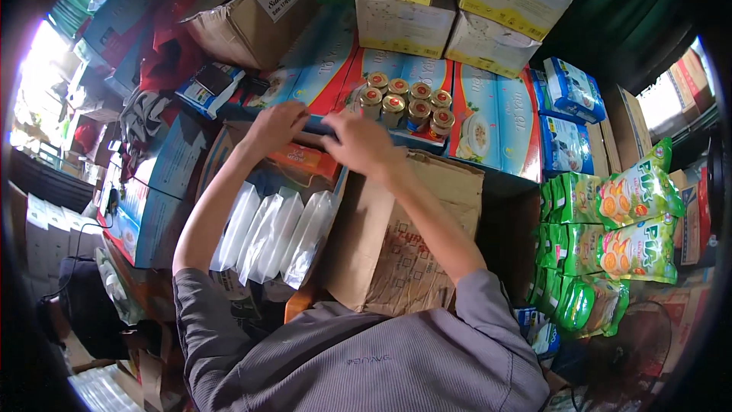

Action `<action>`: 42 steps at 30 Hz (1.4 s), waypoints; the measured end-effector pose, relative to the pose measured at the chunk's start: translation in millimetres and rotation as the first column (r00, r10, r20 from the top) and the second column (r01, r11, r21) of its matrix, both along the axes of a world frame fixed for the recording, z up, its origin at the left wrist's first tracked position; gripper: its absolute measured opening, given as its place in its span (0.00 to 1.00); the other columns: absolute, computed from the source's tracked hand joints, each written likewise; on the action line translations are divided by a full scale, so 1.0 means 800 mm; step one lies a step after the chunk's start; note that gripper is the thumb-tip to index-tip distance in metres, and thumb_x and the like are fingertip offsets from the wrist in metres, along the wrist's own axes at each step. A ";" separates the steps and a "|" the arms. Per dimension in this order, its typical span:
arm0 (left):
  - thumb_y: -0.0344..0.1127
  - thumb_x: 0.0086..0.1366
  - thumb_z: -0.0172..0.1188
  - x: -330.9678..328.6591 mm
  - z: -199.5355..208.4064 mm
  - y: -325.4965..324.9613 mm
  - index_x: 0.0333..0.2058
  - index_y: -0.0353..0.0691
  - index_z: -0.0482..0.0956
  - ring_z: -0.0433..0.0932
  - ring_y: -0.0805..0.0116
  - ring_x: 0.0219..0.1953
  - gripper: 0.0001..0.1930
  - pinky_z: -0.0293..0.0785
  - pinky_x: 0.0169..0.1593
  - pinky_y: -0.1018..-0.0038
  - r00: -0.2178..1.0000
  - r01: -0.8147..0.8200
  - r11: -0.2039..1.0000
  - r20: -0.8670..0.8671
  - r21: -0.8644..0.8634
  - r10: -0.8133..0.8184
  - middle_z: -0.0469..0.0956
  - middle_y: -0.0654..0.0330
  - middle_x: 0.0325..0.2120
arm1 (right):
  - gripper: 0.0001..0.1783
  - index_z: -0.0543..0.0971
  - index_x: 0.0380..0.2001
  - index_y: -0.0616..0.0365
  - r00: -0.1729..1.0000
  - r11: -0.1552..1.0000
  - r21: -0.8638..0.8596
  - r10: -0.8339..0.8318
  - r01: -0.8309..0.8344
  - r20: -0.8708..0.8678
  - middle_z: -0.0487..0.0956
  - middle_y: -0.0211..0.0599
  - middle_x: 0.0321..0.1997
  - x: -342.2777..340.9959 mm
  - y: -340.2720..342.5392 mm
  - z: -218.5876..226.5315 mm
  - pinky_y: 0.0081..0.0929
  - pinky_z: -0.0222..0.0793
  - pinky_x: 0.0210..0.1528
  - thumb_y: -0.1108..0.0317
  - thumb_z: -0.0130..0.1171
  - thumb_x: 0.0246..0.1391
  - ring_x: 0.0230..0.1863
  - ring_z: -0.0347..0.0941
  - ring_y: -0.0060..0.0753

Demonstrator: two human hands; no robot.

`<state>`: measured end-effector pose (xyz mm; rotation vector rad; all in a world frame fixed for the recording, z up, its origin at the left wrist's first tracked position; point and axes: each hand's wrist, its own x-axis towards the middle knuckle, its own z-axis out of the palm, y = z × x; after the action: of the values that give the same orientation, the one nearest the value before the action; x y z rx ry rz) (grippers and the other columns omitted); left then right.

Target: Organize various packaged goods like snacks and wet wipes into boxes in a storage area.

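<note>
The orange pack (305, 159) sits at the far end of the open box (339, 183), above the white sachets (271, 233). My left hand (276, 127) and right hand (360, 142) press on it, fingers apparently curled, grip unclear. I'd seat it level, clear of the jars (408, 103).

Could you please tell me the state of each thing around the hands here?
left hand: resting on the open carton's far edge
right hand: palm down beside it
open carton: flaps open
white pouches: standing in carton
small jars: lidded, clustered, upright
</note>
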<state>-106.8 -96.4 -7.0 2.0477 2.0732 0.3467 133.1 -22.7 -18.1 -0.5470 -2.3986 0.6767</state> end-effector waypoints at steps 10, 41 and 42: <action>0.39 0.67 0.64 0.205 0.014 0.089 0.56 0.41 0.79 0.73 0.48 0.60 0.20 0.70 0.63 0.55 0.951 0.302 0.820 -0.098 0.486 -0.293 0.77 0.52 0.56 | 0.23 0.76 0.42 0.59 0.704 0.665 0.399 -0.707 0.631 0.064 0.77 0.49 0.44 0.166 0.071 0.015 0.47 0.79 0.43 0.57 0.74 0.52 0.47 0.78 0.54; 0.40 0.63 0.64 0.227 -0.024 0.136 0.50 0.43 0.71 0.78 0.54 0.44 0.19 0.72 0.49 0.60 0.968 0.243 0.760 -0.206 0.602 -0.146 0.81 0.55 0.33 | 0.20 0.79 0.42 0.59 0.796 0.821 0.179 -0.569 0.541 0.204 0.83 0.48 0.42 0.140 0.031 0.037 0.45 0.81 0.45 0.63 0.72 0.48 0.45 0.83 0.52; 0.40 0.63 0.64 0.225 -0.020 0.138 0.50 0.43 0.71 0.78 0.54 0.44 0.19 0.72 0.49 0.60 0.969 0.243 0.758 -0.195 0.606 -0.155 0.81 0.55 0.33 | 0.19 0.79 0.41 0.59 0.804 0.825 0.193 -0.563 0.531 0.192 0.83 0.48 0.42 0.138 0.028 0.038 0.45 0.81 0.45 0.63 0.71 0.48 0.45 0.83 0.52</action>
<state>73.4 13.9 -23.4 2.7018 1.9450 1.0081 243.5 -0.1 11.9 -1.2660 -2.2958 0.1990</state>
